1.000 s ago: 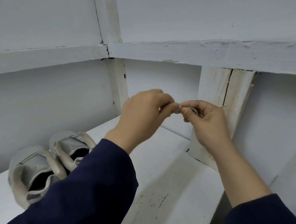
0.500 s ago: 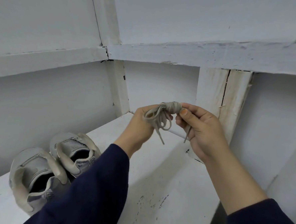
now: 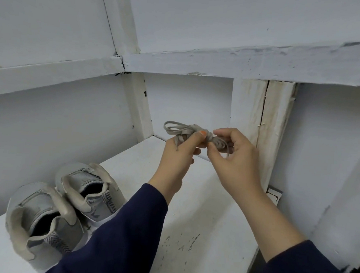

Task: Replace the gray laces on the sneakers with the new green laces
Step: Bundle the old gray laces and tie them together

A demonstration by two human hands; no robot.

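Pinching one knotted bundle of gray laces (image 3: 183, 129) from both sides: left hand (image 3: 177, 157) with thumb and fingers closed on the middle wrap, right hand (image 3: 234, 160) with fingers curled round the loops at the bundle's 3 o'clock end. Held in the air at the centre of the view, clear of the shelf, with loose loops sticking out toward 9 o'clock and one tip hanging toward 6. Two dark blue sleeves (image 3: 116, 238), rising from 6 and 5 o'clock. Two gray sneakers (image 3: 41, 218), side by side and touching at 8 o'clock, heels toward the camera, well apart from the laces; eyelets hidden from this side, so cannot tell whether laced. Underneath, one white painted shelf (image 3: 191, 211), flecked with dark specks toward 6 o'clock. Toward 12 o'clock, one upper shelf board (image 3: 242, 62) with chipped paint along its edge. Two white uprights: a corner post (image 3: 138, 108) at 11 o'clock, and a worn, cracked post (image 3: 260, 120) at 2 o'clock, behind the right hand. White walls behind.
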